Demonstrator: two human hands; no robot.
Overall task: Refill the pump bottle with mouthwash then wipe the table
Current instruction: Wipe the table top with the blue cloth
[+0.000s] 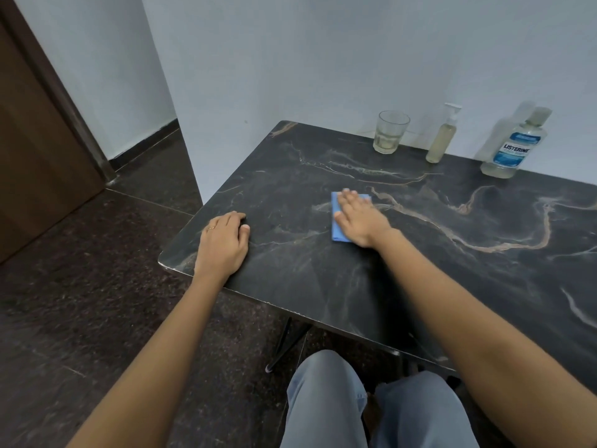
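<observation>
A folded blue cloth (337, 221) lies on the dark marbled table (436, 270), and my right hand (361, 218) presses flat on it with straight fingers. My left hand (224, 242) rests on the table near its left front corner, fingers loosely curled and holding nothing. Along the back edge by the wall stand the clear pump bottle (443, 137) filled with pale liquid, its white pump head on, and the capped mouthwash bottle (513, 147) with a blue label, liquid low in it.
A drinking glass (389, 132) with a little pale liquid stands left of the pump bottle. White walls close the back and left of the table. A brown door (35, 150) and dark stone floor lie to the left. My knees are below the table's front edge.
</observation>
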